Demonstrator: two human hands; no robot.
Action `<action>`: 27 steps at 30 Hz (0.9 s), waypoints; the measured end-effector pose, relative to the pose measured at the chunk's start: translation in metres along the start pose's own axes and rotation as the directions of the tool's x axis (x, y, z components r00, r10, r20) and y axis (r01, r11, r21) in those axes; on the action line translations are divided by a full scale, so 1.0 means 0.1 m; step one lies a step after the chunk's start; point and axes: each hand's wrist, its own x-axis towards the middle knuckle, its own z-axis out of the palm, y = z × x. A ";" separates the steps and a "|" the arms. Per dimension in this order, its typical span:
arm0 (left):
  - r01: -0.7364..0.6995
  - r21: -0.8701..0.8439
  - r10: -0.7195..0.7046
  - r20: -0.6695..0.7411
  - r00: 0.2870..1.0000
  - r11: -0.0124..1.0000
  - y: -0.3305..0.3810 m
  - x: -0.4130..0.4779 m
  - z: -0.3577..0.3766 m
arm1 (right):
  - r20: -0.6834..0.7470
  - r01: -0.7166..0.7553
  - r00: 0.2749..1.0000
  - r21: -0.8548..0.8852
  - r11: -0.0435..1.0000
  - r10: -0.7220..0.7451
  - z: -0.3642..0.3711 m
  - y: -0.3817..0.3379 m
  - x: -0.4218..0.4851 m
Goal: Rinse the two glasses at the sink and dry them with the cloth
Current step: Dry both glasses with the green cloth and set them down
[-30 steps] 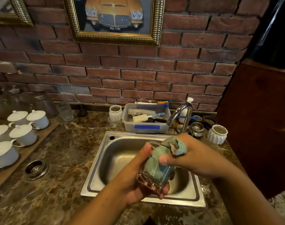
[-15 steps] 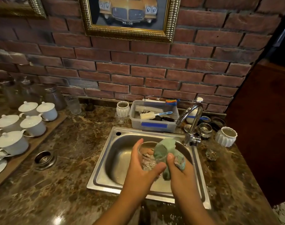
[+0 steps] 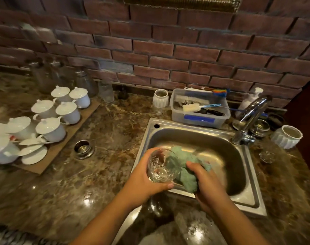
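Note:
My left hand [image 3: 143,179] grips a clear cut glass [image 3: 161,167] over the front left rim of the steel sink [image 3: 246,175]. The glass is tilted, its mouth turned toward the cloth. My right hand [image 3: 205,184] holds a bunched green cloth [image 3: 184,165] just right of the glass; the cloth touches the glass at its rim. A second small clear glass [image 3: 267,155] stands on the counter right of the sink, below the tap [image 3: 249,117].
A grey tub of brushes [image 3: 200,112] sits behind the sink. White ribbed pots [image 3: 286,137] stand right and back. White lidded cups on a board [image 3: 51,117] fill the left counter, with a metal ring [image 3: 83,149] beside them.
The cloth has come out of the glass and now sits beside it. Both hands moved lower toward the sink's front rim, and my view tilted down.

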 end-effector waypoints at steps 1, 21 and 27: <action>0.010 0.013 -0.010 0.001 1.000 1.000 -0.06 -0.02 -0.08 | 0.030 -0.028 0.999 0.025 0.999 0.027 0.08 0.06 0.01; 0.285 0.030 -0.280 -0.107 0.954 0.958 -1.39 -0.22 -1.30 | 0.147 -0.517 0.854 0.147 0.843 0.499 1.25 1.15 0.55; 0.344 -0.070 -0.350 -0.103 0.931 0.936 -1.52 -0.26 -1.46 | 0.133 -0.610 0.792 0.207 0.765 0.595 1.28 1.28 0.63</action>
